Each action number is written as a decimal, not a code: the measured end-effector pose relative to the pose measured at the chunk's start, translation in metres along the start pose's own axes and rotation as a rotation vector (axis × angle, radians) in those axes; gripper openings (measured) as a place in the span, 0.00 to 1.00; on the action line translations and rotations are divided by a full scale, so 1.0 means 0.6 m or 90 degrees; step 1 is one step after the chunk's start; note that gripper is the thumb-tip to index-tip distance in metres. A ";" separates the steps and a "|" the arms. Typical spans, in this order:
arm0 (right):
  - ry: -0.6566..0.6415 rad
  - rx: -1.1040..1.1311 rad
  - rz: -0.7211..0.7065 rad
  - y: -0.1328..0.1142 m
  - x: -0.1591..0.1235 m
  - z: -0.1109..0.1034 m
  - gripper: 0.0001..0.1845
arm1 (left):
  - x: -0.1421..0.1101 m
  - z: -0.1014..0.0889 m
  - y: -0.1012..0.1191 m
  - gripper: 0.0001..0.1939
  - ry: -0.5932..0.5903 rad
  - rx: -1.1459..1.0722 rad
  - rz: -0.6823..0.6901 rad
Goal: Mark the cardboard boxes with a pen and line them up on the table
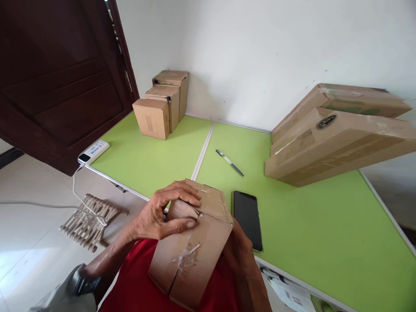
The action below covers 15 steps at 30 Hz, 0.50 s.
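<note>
A taped cardboard box is tilted in front of my red clothing, at the near edge of the table. My left hand grips its upper left corner, with the thumb on the near face and the fingers over the top by a torn, gaping edge. Crumpled clear tape sticks to the near face, above a slit in the cardboard. On the box's right side my right hand holds it; those fingers are hidden behind the box. A black phone lies just right of the box.
On the green table lies a pen. Several small cartons stand at the back left, and large cardboard boxes lean at the right. A white power bank with a cable rests at the left edge, above a woven stool.
</note>
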State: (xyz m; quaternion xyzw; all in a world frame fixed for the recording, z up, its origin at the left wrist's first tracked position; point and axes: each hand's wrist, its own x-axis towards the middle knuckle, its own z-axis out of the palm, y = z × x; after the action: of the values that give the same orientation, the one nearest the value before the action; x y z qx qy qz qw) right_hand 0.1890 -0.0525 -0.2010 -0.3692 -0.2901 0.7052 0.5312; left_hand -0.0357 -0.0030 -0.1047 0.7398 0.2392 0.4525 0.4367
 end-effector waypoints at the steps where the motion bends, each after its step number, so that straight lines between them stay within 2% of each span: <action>1: 0.005 -0.020 -0.019 -0.007 -0.003 -0.001 0.34 | -0.005 0.002 0.003 0.16 0.011 0.014 -0.001; 3: 0.007 -0.061 -0.066 -0.022 -0.011 -0.001 0.43 | -0.013 0.005 0.010 0.15 0.027 0.035 -0.002; 6: -0.020 -0.185 -0.150 -0.042 -0.027 0.004 0.66 | -0.017 0.010 0.026 0.12 0.043 0.050 0.025; 7: -0.028 -0.219 -0.169 -0.048 -0.032 0.007 0.71 | -0.016 0.011 0.031 0.11 0.045 0.055 0.038; 12: -0.014 -0.263 -0.223 -0.061 -0.051 0.028 0.72 | -0.006 0.019 0.052 0.05 0.028 0.079 0.070; 15: -0.006 -0.242 -0.262 -0.055 -0.057 0.040 0.71 | -0.004 0.026 0.059 0.06 0.033 0.058 0.059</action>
State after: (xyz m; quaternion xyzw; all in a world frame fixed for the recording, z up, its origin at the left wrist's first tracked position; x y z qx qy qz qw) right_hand 0.1927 -0.0771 -0.1537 -0.3921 -0.4888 0.5170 0.5831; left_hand -0.0244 -0.0291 -0.0787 0.7572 0.2365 0.4798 0.3749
